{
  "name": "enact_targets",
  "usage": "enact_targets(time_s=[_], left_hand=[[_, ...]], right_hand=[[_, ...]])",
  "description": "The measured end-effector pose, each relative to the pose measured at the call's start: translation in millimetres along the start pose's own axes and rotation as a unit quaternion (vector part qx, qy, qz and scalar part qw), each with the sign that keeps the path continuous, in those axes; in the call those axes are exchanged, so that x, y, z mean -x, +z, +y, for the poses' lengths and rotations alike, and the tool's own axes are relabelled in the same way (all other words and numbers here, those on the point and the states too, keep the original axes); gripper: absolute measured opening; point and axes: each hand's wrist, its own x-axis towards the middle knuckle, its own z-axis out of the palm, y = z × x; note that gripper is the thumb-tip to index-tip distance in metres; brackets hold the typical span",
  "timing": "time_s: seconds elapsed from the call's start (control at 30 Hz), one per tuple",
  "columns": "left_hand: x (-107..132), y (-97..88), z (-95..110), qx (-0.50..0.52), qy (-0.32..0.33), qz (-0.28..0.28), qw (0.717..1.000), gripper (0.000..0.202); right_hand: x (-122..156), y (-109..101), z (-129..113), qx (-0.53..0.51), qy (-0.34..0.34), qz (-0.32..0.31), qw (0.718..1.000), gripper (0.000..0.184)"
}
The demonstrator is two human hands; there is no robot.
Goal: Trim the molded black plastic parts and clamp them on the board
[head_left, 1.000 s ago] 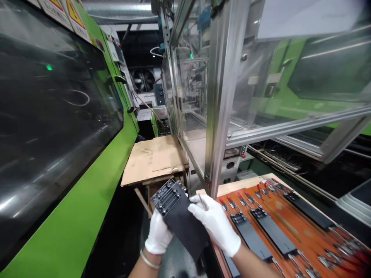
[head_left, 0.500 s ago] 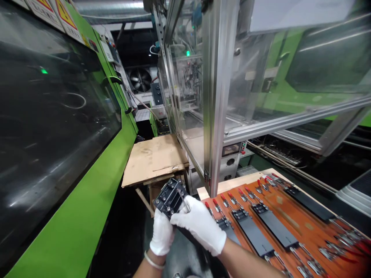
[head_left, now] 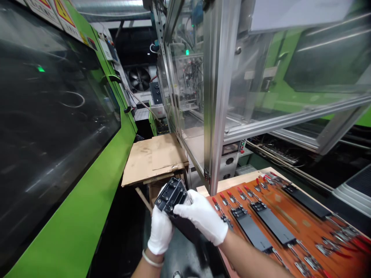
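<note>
A long black plastic part [head_left: 171,197] is held at a tilt in front of me, its ribbed end with round bosses facing up. My left hand [head_left: 161,231], in a white glove, is wrapped round it from below and the left. My right hand [head_left: 203,216], also gloved in white, lies against its right side, thumb on the edge near the ribbed end. Between the right thumb and fingers shows a sliver of a slim grey tool [head_left: 189,199]; most of it is hidden by the glove.
At right, an orange fixture board [head_left: 285,208] carries red-handled toggle clamps and several dark panels [head_left: 274,224]. Ahead stand a cardboard-topped table [head_left: 153,156] and an aluminium post [head_left: 216,96] of a clear enclosure. A green machine [head_left: 107,162] lines the left.
The grey tool lay across the ribbed end before; now it has drawn back to the right edge, with the right hand shifted slightly up and right. The part has turned a little.
</note>
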Motion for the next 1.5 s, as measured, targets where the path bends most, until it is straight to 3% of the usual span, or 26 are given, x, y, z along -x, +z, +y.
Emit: enact_targets(time_s=[0.1,0.2,0.3,0.43,0.63,0.8,1.0,1.13,1.27,1.33,1.43,1.5], left_hand=[[-3,1.0,12,-0.043,0.024,-0.012,0.999,0.035],[-4,2.0,20,0.034,0.002,-0.006,0.999,0.045],[-6,4.2,25,0.094,-0.022,0.023,0.995,0.052],[-9,5.2,30,0.088,0.049,0.060,0.993,0.034],[-10,7.1,35,0.112,0.079,0.091,0.986,0.019],[-9,14.9,33,0.037,0.167,0.082,0.982,0.026],[-10,11.9,28,0.061,0.130,0.099,0.985,0.025],[-9,13.4,29,0.032,0.153,0.107,0.982,0.025],[-9,14.8,28,0.058,0.142,0.109,0.982,0.023],[-10,14.9,27,0.057,0.136,0.113,0.983,0.024],[-10,15.7,25,0.033,0.142,0.117,0.982,0.025],[-10,16.6,23,0.043,0.135,0.114,0.983,0.024]], right_hand=[[0,-1,0,-0.002,0.015,-0.026,1.000,0.032],[3,-3,-2,0.022,0.013,-0.017,1.000,0.034],[14,-5,0,0.147,-0.025,0.005,0.989,0.025],[34,-13,12,0.307,-0.083,-0.004,0.948,0.032],[39,-20,27,0.355,-0.052,0.020,0.933,0.033],[46,-11,34,0.411,-0.070,0.025,0.909,0.034],[54,-9,38,0.365,-0.076,-0.031,0.927,0.033],[48,-13,39,0.344,-0.081,0.010,0.935,0.032],[46,-13,43,0.346,-0.104,-0.017,0.932,0.031],[46,-15,45,0.307,-0.098,-0.026,0.946,0.031],[45,-16,47,0.259,-0.079,0.007,0.963,0.032],[45,-13,45,0.288,-0.089,0.017,0.953,0.030]])
